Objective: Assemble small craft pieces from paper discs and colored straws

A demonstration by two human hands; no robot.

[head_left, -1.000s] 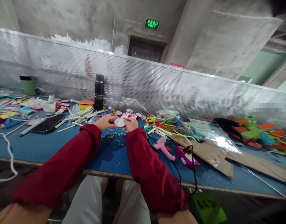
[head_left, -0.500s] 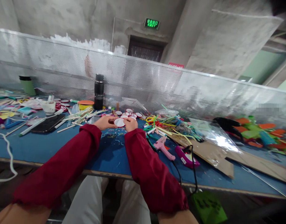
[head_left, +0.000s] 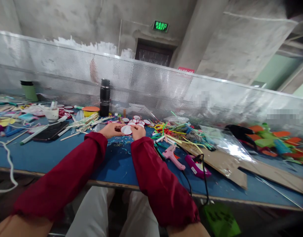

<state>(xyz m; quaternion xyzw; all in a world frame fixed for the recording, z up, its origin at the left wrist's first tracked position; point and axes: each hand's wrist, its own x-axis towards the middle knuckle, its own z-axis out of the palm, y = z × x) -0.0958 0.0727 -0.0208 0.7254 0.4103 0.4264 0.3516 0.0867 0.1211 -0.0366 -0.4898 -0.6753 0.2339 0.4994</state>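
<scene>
Both my arms, in dark red sleeves, reach out over a blue table (head_left: 55,154). My left hand (head_left: 111,129) and my right hand (head_left: 138,131) meet at a small round white disc with a red rim (head_left: 126,129). Each hand pinches one side of the disc, holding it just above the table. More discs of the same kind (head_left: 136,120) lie right behind my hands. Small coloured loops (head_left: 119,143) are scattered on the table under my wrists.
A pink glue gun (head_left: 173,155) and a purple one (head_left: 197,165) with black cords lie to the right, beside cardboard (head_left: 230,168) and a tangle of coloured strips (head_left: 181,130). At left lie sticks (head_left: 84,123), a black phone (head_left: 51,130), a black bottle (head_left: 104,97). A perforated metal screen (head_left: 153,85) backs the table.
</scene>
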